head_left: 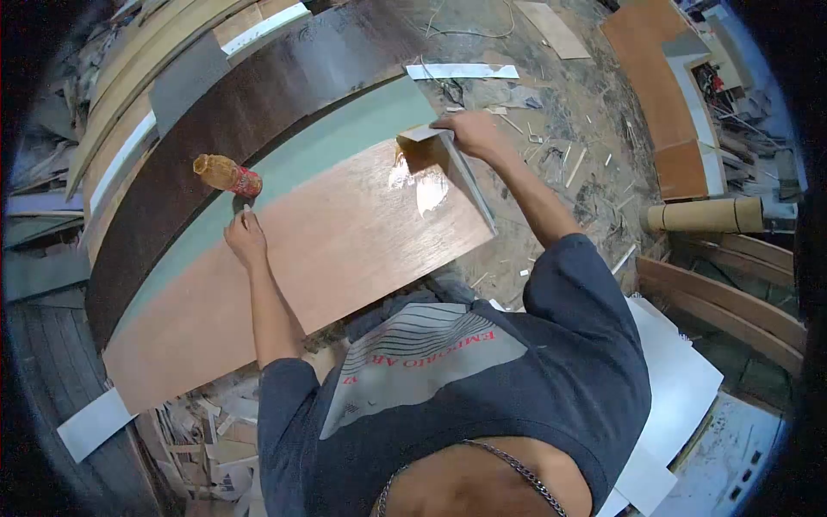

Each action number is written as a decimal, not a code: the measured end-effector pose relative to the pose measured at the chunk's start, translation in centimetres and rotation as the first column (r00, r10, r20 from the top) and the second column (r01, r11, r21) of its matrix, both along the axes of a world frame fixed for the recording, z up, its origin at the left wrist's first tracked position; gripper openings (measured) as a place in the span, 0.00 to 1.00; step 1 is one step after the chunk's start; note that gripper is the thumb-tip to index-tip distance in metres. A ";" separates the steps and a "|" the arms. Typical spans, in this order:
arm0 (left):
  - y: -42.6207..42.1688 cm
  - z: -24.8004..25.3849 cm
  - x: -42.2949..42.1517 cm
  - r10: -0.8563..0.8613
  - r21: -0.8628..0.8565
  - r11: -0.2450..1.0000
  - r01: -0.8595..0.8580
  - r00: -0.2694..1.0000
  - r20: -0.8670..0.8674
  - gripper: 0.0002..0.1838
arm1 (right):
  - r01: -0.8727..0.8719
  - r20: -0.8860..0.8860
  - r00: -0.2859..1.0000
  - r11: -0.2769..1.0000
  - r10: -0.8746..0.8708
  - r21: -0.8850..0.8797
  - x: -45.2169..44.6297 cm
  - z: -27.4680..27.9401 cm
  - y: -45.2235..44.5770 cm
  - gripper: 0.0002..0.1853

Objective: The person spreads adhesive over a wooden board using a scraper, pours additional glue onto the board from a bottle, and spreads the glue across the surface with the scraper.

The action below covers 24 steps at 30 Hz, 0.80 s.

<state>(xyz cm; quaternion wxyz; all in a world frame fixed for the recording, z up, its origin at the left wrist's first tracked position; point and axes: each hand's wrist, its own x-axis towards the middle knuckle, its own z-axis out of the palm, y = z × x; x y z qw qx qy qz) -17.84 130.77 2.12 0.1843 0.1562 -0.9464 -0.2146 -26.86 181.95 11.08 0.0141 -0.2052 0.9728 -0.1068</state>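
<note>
A pale wood-faced panel [345, 241] lies in front of me, with a glossy wet patch of liquid [431, 196] near its right end. My right hand [475, 135] grips a thin, flat, light-coloured spreader piece [419, 133], held at the panel's far right corner over the wet patch. My left hand [245, 237] rests on the panel near its far edge, fingers extended and apparently holding nothing. Just beyond those fingertips stands a plastic bottle [226, 175] with a red label and brownish contents or coating. Under it shows a pale green sheet [345, 151].
A dark brown board [284, 82] runs along the far side. Wood scraps and offcuts litter the floor [551, 129] at the right. Brown panels [659, 95] and a cardboard-coloured roll [706, 215] lie farther right. White sheets [676, 370] are beside me.
</note>
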 end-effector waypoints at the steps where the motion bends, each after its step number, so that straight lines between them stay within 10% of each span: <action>1: 0.0 -0.1 0.1 0.004 0.002 1.000 -0.004 1.000 -0.002 0.25 | -0.018 0.002 1.000 0.999 0.018 0.034 -0.4 -0.3 -0.2 0.22; 24: -0.1 -0.3 0.0 0.024 -0.018 1.000 -0.024 1.000 -0.010 0.22 | -0.256 0.300 0.935 0.944 0.188 0.207 -1.9 3.0 -0.5 0.24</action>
